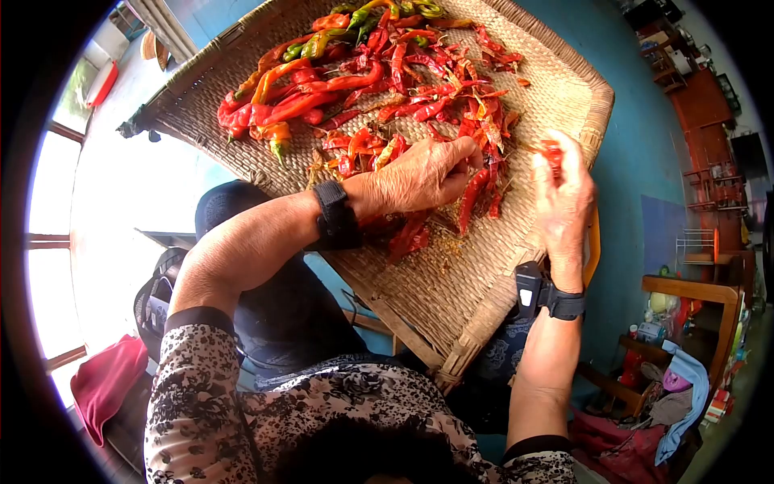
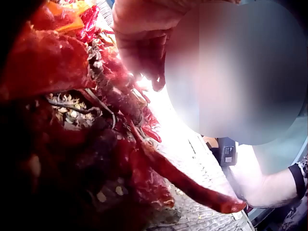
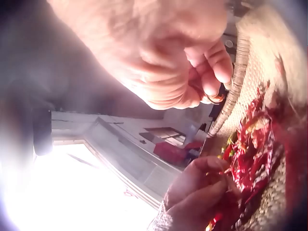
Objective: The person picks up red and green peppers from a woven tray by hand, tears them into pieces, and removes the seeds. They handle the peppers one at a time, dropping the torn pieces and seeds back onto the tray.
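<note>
My right hand (image 1: 564, 206) grips a piece of red chili pepper (image 1: 553, 158), which shows between the thumb and fingers, above the right side of the woven tray (image 1: 516, 234). In the right wrist view the fingers of that hand (image 3: 163, 62) curl inward and mostly hide the piece. Bent fingers of my left hand (image 1: 423, 173) are over the near part of the heap of dried red chilies (image 1: 427, 105). Right by them lies a long red chili (image 1: 473, 200), seen also in the left wrist view. I cannot tell whether the left fingers pinch anything.
Fresher, glossy red chilies (image 1: 298, 105) and some green ones (image 1: 326, 42) lie at the tray's far left. Loose seeds (image 1: 447, 246) dot the weave near me. The tray's raised rim (image 1: 556, 48) runs along the far right. A wooden chair (image 1: 717, 298) with cloths stands at the right.
</note>
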Demonstrator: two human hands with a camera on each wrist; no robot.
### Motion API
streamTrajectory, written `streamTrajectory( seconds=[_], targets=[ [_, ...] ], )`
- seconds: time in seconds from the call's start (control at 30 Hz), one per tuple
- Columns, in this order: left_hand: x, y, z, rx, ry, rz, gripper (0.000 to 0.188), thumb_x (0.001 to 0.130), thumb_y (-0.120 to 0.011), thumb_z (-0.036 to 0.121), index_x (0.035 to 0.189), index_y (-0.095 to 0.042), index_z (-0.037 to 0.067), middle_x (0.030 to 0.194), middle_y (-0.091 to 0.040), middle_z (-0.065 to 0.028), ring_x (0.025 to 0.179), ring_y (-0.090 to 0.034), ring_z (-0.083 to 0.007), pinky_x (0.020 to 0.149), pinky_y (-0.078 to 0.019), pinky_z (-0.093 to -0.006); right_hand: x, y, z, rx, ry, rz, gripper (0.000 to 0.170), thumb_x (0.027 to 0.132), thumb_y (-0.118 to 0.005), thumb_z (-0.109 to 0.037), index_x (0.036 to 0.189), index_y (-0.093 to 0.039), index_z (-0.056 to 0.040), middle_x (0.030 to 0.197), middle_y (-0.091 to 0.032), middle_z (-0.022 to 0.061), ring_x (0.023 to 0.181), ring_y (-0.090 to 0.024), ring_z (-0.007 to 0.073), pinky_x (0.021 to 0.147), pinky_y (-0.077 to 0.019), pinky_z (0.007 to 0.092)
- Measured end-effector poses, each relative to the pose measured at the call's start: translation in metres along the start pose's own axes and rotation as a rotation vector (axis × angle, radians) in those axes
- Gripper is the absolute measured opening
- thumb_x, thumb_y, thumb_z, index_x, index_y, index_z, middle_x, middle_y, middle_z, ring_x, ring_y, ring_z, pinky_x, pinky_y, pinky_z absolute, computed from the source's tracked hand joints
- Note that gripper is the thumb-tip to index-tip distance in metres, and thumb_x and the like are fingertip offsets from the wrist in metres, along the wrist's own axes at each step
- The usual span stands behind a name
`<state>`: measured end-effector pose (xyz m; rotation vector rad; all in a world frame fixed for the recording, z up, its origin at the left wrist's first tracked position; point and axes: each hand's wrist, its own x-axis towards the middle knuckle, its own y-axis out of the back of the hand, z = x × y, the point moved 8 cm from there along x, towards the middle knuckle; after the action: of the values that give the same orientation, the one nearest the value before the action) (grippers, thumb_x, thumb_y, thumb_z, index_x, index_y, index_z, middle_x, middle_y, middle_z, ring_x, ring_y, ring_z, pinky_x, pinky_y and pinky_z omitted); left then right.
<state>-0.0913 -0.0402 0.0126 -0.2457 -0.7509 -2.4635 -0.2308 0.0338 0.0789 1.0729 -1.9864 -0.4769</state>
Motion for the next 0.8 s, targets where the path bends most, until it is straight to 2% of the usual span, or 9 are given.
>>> streamTrajectory(
  seconds=[0.3, 0.33, 0.43, 0.5, 0.53, 0.57, 0.63, 0.7, 0.8],
  targets=[
    [0.002, 0.013, -0.004, -0.205, 0.145, 0.024, 0.012, 0.093, -0.049, 0.002, 0.105, -0.047, 0.001, 0.069, -0.058, -0.0034, 0.062, -0.057, -0.009, 0.057, -0.0472, -0.0264, -0.008, 0.133, 0.068, -0.459, -0.174, 0.6, 0.033, 0.089, -0.062, -0.01, 0.121, -0.057, -0.007, 0.109, -0.064, 0.0137, 0.093, -0.063, 0.0237, 0.081, -0.0507, 0.0339],
    [0.002, 0.013, -0.004, -0.201, 0.141, 0.023, 0.012, 0.092, -0.049, 0.002, 0.105, -0.047, 0.001, 0.069, -0.058, -0.0034, 0.063, -0.057, -0.0089, 0.058, -0.0474, -0.0263, -0.011, 0.134, 0.068, -0.46, -0.173, 0.599, 0.033, 0.089, -0.062, -0.01, 0.121, -0.057, -0.007, 0.109, -0.064, 0.0137, 0.093, -0.063, 0.0237, 0.081, -0.0507, 0.0339],
    [0.002, 0.013, -0.001, -0.202, 0.13, 0.022, 0.013, 0.092, -0.05, 0.002, 0.105, -0.048, 0.001, 0.07, -0.058, -0.0035, 0.064, -0.057, -0.0087, 0.059, -0.0478, -0.0262, -0.013, 0.132, 0.073, -1.06, -0.415, 0.451, 0.033, 0.088, -0.063, -0.013, 0.12, -0.058, -0.0076, 0.125, -0.057, 0.0166, 0.096, -0.06, 0.026, 0.082, -0.0494, 0.0361],
    [0.003, 0.011, 0.0, -0.206, 0.121, 0.024, 0.013, 0.092, -0.05, 0.002, 0.105, -0.048, 0.001, 0.07, -0.059, -0.0037, 0.065, -0.058, -0.0085, 0.06, -0.0479, -0.0261, -0.015, 0.125, 0.101, -0.362, -0.317, 0.462, 0.031, 0.087, -0.065, -0.015, 0.116, -0.06, -0.0045, 0.136, -0.048, 0.0173, 0.099, -0.058, 0.0244, 0.083, -0.0477, 0.035],
    [0.003, 0.011, -0.001, -0.222, 0.138, 0.023, 0.013, 0.092, -0.05, 0.002, 0.105, -0.048, 0.002, 0.072, -0.059, -0.0035, 0.066, -0.057, -0.0082, 0.06, -0.0479, -0.0256, -0.011, 0.112, 0.104, -0.134, -0.147, 0.374, 0.029, 0.087, -0.065, -0.015, 0.111, -0.061, 0.0001, 0.136, -0.049, 0.0168, 0.096, -0.058, 0.0199, 0.081, -0.0472, 0.0312],
    [0.002, 0.011, -0.002, -0.237, 0.157, 0.021, 0.014, 0.092, -0.051, 0.002, 0.105, -0.048, 0.002, 0.074, -0.059, -0.0033, 0.066, -0.057, -0.0078, 0.061, -0.0478, -0.0252, -0.006, 0.091, 0.095, 0.016, -0.202, 0.236, 0.03, 0.087, -0.066, -0.016, 0.109, -0.06, 0.0039, 0.134, -0.051, 0.0146, 0.091, -0.057, 0.0151, 0.08, -0.0462, 0.0287],
    [0.001, 0.01, -0.007, -0.271, 0.173, 0.022, 0.014, 0.092, -0.051, 0.002, 0.106, -0.048, 0.002, 0.076, -0.059, -0.0028, 0.067, -0.056, -0.0074, 0.061, -0.0477, -0.0247, -0.005, 0.043, 0.056, 0.186, -0.155, 0.065, 0.033, 0.088, -0.066, -0.017, 0.114, -0.059, 0.0025, 0.108, -0.064, 0.0066, 0.078, -0.056, 0.0085, 0.073, -0.0474, 0.024],
    [0.003, 0.006, -0.009, -0.31, 0.186, 0.018, 0.015, 0.092, -0.051, 0.001, 0.106, -0.048, 0.002, 0.079, -0.058, -0.0023, 0.067, -0.056, -0.007, 0.061, -0.0477, -0.0242, -0.01, 0.0, 0.012, 0.273, -0.109, -0.2, 0.049, 0.088, -0.067, -0.018, 0.131, -0.049, -0.0024, 0.081, -0.062, 0.0005, 0.072, -0.056, 0.0074, 0.068, -0.0477, 0.0232],
    [0.003, 0.013, -0.01, -0.276, 0.208, 0.08, 0.018, 0.086, -0.055, 0.007, 0.103, -0.052, 0.001, 0.074, -0.06, -0.0071, 0.07, -0.058, -0.0145, 0.064, -0.0482, -0.0315, -0.025, -0.047, -0.011, 0.301, -0.1, -0.433, 0.06, 0.085, -0.07, -0.027, 0.135, -0.044, -0.0067, 0.078, -0.063, 0.0062, 0.067, -0.059, 0.0132, 0.063, -0.05, 0.0283]
  ],
)
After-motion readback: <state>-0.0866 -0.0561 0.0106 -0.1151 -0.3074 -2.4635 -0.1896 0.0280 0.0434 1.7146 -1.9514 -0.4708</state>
